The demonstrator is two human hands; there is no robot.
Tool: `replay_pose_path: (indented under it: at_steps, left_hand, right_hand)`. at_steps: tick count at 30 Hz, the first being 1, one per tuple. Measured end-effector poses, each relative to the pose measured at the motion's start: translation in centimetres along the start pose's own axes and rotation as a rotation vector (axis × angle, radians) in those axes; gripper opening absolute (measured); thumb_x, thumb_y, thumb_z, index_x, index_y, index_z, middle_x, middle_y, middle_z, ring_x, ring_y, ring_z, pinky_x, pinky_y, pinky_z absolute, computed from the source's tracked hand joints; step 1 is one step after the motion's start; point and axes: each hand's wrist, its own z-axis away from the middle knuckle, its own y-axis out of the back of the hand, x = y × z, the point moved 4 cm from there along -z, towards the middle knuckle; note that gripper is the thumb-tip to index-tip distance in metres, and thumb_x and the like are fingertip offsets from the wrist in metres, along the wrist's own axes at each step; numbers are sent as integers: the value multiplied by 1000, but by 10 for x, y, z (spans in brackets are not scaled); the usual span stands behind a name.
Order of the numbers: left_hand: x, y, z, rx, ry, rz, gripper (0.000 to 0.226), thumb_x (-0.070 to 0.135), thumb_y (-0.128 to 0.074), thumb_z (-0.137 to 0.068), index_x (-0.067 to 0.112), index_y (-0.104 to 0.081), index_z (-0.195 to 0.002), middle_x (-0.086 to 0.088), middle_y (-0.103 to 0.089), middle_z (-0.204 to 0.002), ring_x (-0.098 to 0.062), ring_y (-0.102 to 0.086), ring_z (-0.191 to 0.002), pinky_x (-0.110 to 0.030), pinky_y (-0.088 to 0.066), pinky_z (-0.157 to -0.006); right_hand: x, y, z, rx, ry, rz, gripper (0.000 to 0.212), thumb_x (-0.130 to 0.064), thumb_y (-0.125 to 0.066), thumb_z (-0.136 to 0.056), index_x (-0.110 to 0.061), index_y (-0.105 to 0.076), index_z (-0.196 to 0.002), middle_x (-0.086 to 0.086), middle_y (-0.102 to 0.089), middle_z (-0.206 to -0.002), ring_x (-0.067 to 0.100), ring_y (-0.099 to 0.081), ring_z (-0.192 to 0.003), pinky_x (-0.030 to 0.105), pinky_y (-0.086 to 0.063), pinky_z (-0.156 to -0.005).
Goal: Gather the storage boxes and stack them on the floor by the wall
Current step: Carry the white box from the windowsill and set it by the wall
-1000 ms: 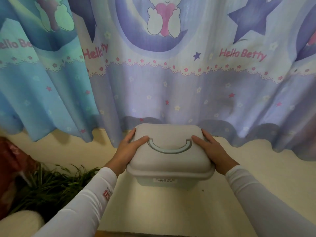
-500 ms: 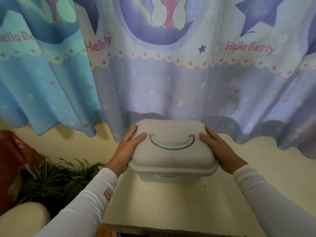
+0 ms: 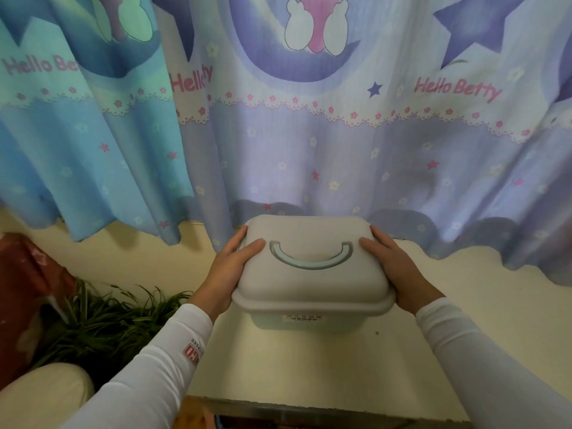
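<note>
Head view: "Hello Betty" curtain (image 3: 340,144) behind hand-held storage box (image 3: 312,274).

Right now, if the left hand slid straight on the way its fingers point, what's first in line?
The left hand points along the box lid toward the curtain; the curtain hem looks first, though depth is unclear.

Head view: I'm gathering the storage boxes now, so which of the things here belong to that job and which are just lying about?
Part of the job:
- storage box with the handle folded flat on its lid
- left hand and right hand, gripping its two sides

Just lying about:
- curtain hanging behind
- plant at lower left
- cream ledge under the box
</note>
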Motion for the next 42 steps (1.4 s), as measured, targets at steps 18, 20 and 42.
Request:
replay_pose_path:
  at_steps: [18, 20, 42]
  left_hand:
    - [29, 105, 56, 122, -59, 98, 71, 28, -75, -86, 29, -45, -150, 2, -64, -132, -21, -67, -112, -41, -54, -97]
    - [31, 117, 69, 157, -66, 112, 70, 29, -76, -85, 30, -46, -149, 1, -65, -131, -20, -69, -110, -37, -58, -90]
    - [23, 261, 321, 756, -106, 120, 92, 45, -84, -72, 31, -40, -151, -7, -59, -140, -30, -68, -111, -53, -55, -94]
  right_hand:
    - [-31, -102, 32, -130, 121, 51, 57, -41, -63, -91, -33, -47, -145, -4, -55, -140, 21, -59, -117, 43, -49, -100]
    - [-35, -114, 33, -178, 133, 47, 57, -41, -64, -90, -33, -48, -144, -4, -56, -139, 20, -60, -117, 43, -48, -102]
    - [-33, -325, 138, -753, 165, -2, 72, -33, -69, -88, -30, -35, -151, -15, -54, -125, -1, -64, -96, 20, -52, -73]
